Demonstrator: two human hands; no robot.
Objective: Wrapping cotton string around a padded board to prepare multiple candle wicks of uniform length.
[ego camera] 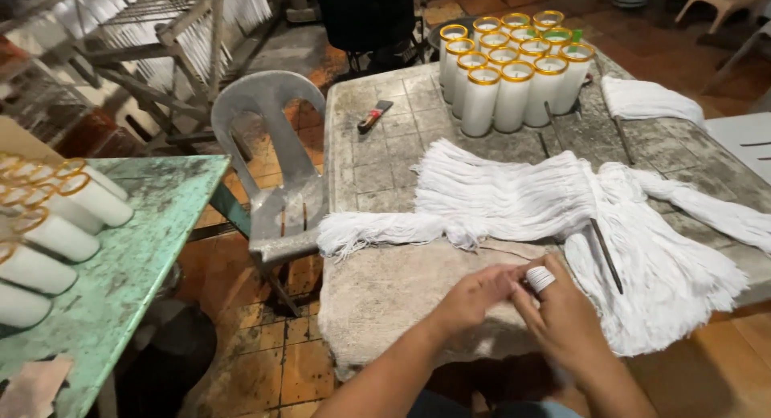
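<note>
Right hand (562, 314) pinches small white wrapped spool (540, 278), left hand (474, 293) fingers together touching it; light, soft string, grip sides.

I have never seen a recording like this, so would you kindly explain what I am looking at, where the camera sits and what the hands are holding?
There is no machine here: a person works with bare hands, filmed by a camera worn on the head, looking down. The left hand and right hand meet at the near edge of a worn grey table. A finger of the right hand is wrapped in white thread or tape; whether anything is pinched I cannot tell. On the table lie bundles of white string, a thin dark rod, a small brush-like tool and a cluster of white candles in gold-rimmed glasses. More candles lie on the green table at left.
</note>
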